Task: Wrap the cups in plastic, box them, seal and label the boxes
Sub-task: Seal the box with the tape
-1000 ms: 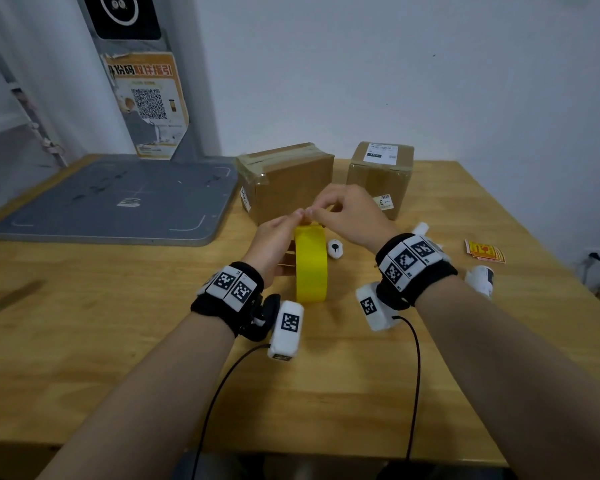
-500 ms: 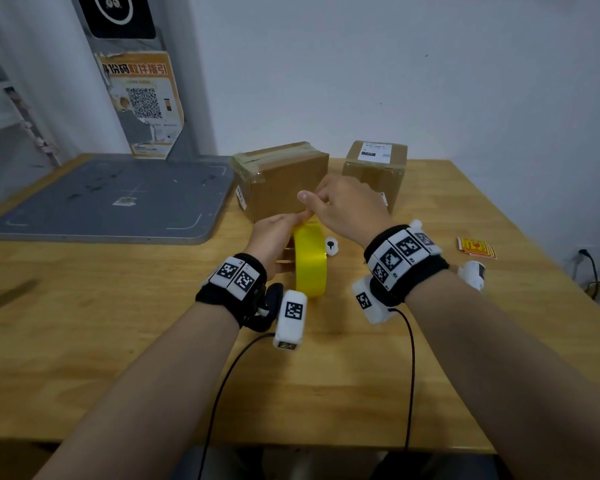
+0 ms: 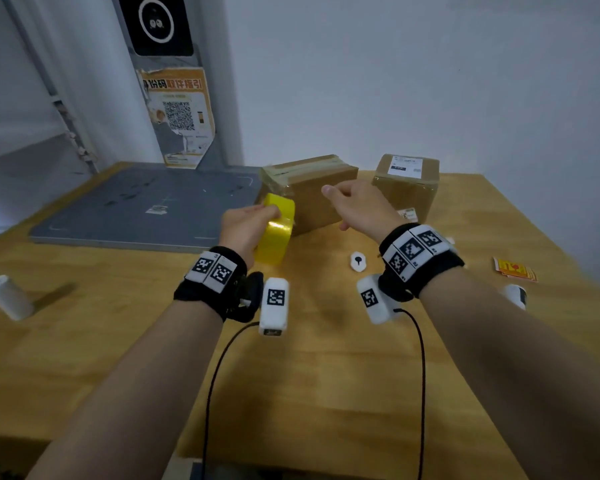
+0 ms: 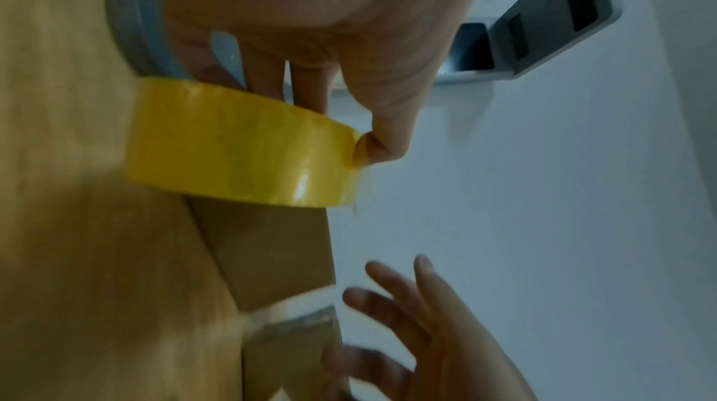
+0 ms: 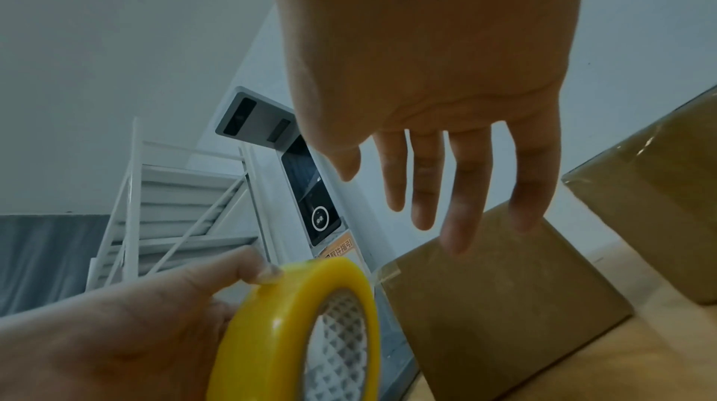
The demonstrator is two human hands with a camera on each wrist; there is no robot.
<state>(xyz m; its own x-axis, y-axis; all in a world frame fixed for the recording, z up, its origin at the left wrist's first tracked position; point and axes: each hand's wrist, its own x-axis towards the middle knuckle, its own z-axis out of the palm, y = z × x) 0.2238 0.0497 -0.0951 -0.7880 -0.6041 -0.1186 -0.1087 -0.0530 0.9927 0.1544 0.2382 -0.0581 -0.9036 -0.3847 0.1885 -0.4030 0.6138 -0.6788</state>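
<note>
My left hand (image 3: 269,216) grips a yellow tape roll (image 3: 276,233) and holds it off the table, just left of a taped cardboard box (image 3: 312,192). In the left wrist view the thumb and fingers (image 4: 384,138) pinch the roll (image 4: 240,153) across its rim. My right hand (image 3: 333,207) hovers open in front of that box, holding nothing. Its straight, spread fingers (image 5: 458,193) hang above the taped box (image 5: 504,300) in the right wrist view. A second box (image 3: 407,185) with a white label on top stands further right. No cups are visible.
A grey platform (image 3: 146,206) lies at the back left of the wooden table (image 3: 326,375). A white roll (image 3: 7,297) lies at the far left. A small white piece (image 3: 357,262), red-yellow stickers (image 3: 515,270) and a white device (image 3: 516,295) lie on the right.
My left hand has lifted the tape roll off the table and carried it left. My right hand has let go of the roll, opened and moved right toward the taped box.
</note>
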